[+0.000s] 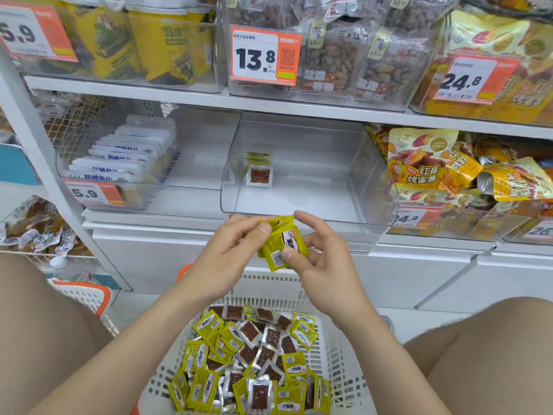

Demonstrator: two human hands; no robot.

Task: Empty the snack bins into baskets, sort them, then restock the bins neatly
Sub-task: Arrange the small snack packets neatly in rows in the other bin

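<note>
A small stack of yellow snack packets (pixel 279 241) is held between both hands, just in front of the clear bin's front lip. My left hand (pixel 232 250) pinches the stack's left side. My right hand (pixel 317 259) grips its right side, thumb on the front packet. The clear plastic bin (pixel 359 202) on the middle shelf holds only a short row of packets (pixel 258 172) standing at its back left. Below my hands a white basket (pixel 332 348) holds several loose yellow and silver packets (pixel 254 360).
A bin of white packets (pixel 125 157) stands to the left, a bin of yellow sweet-potato bags (pixel 449 172) to the right. Bins with price tags fill the upper shelf (pixel 179 94). Another white basket with an orange rim (pixel 86 295) sits at the left. My knees flank the basket.
</note>
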